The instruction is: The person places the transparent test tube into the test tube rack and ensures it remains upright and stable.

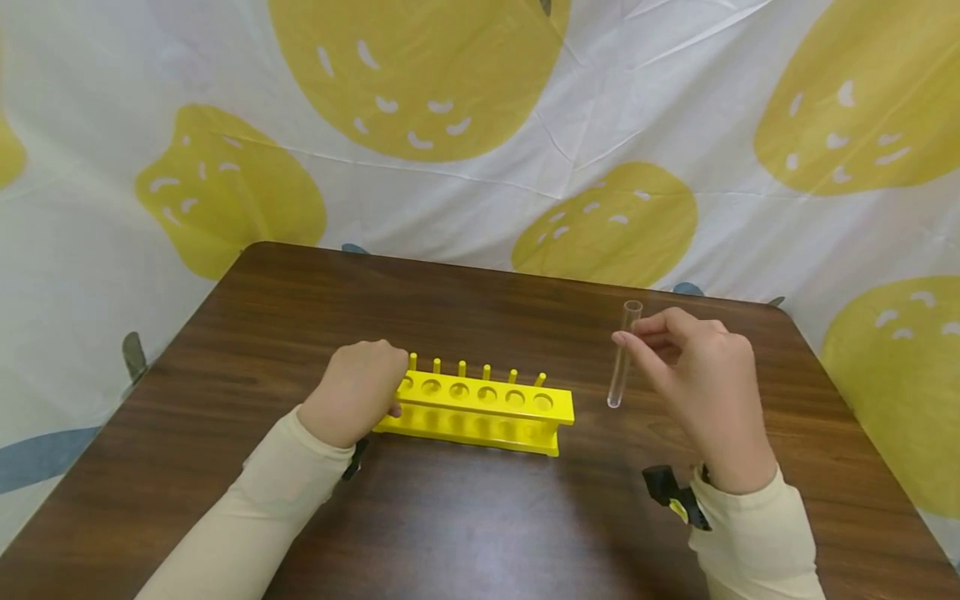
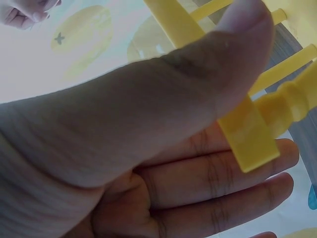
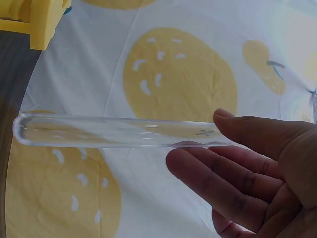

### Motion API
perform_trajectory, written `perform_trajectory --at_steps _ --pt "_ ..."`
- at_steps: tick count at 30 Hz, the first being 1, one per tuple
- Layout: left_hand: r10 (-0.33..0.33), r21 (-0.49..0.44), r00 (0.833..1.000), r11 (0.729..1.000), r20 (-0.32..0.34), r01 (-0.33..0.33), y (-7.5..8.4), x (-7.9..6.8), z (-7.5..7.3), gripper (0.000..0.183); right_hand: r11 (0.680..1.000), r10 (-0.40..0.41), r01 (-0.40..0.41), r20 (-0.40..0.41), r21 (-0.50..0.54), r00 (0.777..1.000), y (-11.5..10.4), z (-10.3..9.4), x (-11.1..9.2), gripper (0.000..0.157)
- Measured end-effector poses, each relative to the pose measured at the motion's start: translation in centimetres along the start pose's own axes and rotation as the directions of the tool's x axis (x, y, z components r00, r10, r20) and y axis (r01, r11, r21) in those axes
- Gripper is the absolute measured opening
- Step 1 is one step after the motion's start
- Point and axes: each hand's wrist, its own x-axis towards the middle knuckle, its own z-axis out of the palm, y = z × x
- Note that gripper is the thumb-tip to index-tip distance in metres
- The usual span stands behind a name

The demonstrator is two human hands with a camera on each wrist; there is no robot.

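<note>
A yellow test tube rack [image 1: 480,408] with a row of round holes and several upright pegs stands mid-table. My left hand [image 1: 358,392] grips its left end; in the left wrist view the thumb [image 2: 237,59] lies over the rack's end piece [image 2: 250,139], fingers underneath. To the right of the rack, my right hand [image 1: 701,379] pinches a clear glass test tube [image 1: 621,367] near its open top. The tube is nearly upright, rounded end down. Seen from the right wrist, the tube [image 3: 99,131] looks see-through, with thumb and fingertips at its mouth end.
The dark wooden table [image 1: 465,517] runs back to a white cloth [image 1: 420,200] printed with yellow fruit, which hangs behind and at both sides. A black wrist camera [image 1: 675,496] sits on the right sleeve.
</note>
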Motion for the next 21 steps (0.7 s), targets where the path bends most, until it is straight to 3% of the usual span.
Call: perform_trajectory --at_steps 12,21 --pt "0.005 0.001 1.000 1.000 -0.008 -0.005 0.0 0.0 0.0 0.030 0.998 0.002 0.011 -0.204 0.061 0.979 -0.7 -0.1 -0.1 0.020" --pt "0.008 -0.007 1.000 1.000 -0.016 -0.008 -0.1 0.0 0.0 0.032 0.988 0.015 0.023 -0.240 0.155 0.971 -1.4 0.2 -0.2 0.021"
